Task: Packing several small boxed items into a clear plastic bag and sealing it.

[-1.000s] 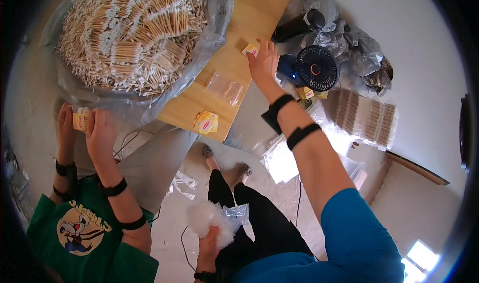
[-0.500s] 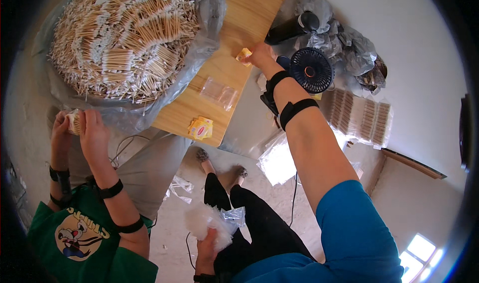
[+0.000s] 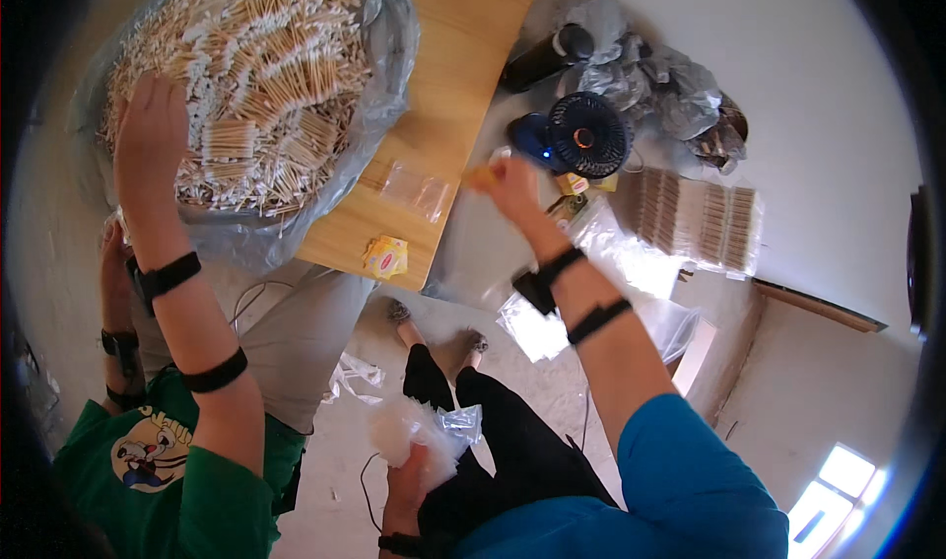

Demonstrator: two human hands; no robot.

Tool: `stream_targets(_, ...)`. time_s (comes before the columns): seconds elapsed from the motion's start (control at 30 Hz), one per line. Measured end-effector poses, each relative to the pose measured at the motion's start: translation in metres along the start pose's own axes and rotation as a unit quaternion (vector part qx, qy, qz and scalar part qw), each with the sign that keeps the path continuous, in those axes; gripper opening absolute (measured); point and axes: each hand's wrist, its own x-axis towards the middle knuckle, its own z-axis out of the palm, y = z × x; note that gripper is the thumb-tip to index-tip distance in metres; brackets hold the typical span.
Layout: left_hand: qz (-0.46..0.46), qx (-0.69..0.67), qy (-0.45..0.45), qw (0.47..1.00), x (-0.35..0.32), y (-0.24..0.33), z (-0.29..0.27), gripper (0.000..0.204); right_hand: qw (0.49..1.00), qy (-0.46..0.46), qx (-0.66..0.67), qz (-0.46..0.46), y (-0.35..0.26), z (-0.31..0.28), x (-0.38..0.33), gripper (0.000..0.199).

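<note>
Pinched shut, the right hand (image 3: 507, 179) has a grip on a small yellowish bundle, held up off the tabletop (image 3: 463, 56) edge, just by the little blue fan (image 3: 581, 135). Left hand (image 3: 419, 475) sits low by the lap, fingers closed round a crumpled clear bag (image 3: 434, 431). Plenty left, I'd say: the big heap of cotton swabs (image 3: 256, 76) in its plastic sheet looks barely dented, where a co-worker's hand (image 3: 153, 130) digs in. Filled rows of swab packs (image 3: 690, 219) lie on the floor. Open wood between heap and table edge gives room.
</note>
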Motion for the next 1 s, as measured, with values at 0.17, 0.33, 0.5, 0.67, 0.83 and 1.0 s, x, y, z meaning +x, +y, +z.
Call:
stream_targets(0.17, 0.027, 0.043, -0.049, 0.998, -0.028, 0.003, 0.009, 0.046, 0.991, -0.129, 0.019, 0.002, 0.046, -0.046, -0.235, 0.049)
stream_targets(0.33, 0.035, -0.010, -0.149, 0.988, -0.102, -0.003, -0.020, 0.037, 0.974, -0.220, 0.019, -0.045, 0.080, -0.090, -0.405, 0.045)
stream_targets(0.5, 0.145, 0.043, -0.231, 0.961, -0.195, -0.027, -0.021, 0.042, 0.956, -0.289, 0.055, -0.023, 0.115, -0.117, -0.466, 0.046)
stream_targets(0.67, 0.310, -0.070, -0.312, 0.895, -0.293, -0.091, -0.067, 0.050, 0.956, -0.226, 0.154, -0.104, 0.105, -0.120, -0.495, 0.042)
stream_targets(0.83, 0.465, -0.112, -0.271, 0.835, -0.390, -0.134, -0.137, 0.049, 0.924, -0.258, 0.268, -0.088, 0.071, -0.134, -0.585, 0.040)
stream_targets(1.0, 0.556, -0.094, -0.277, 0.778, -0.442, -0.149, -0.195, 0.049, 0.893, -0.330, 0.288, -0.100, 0.056, -0.127, -0.649, 0.037)
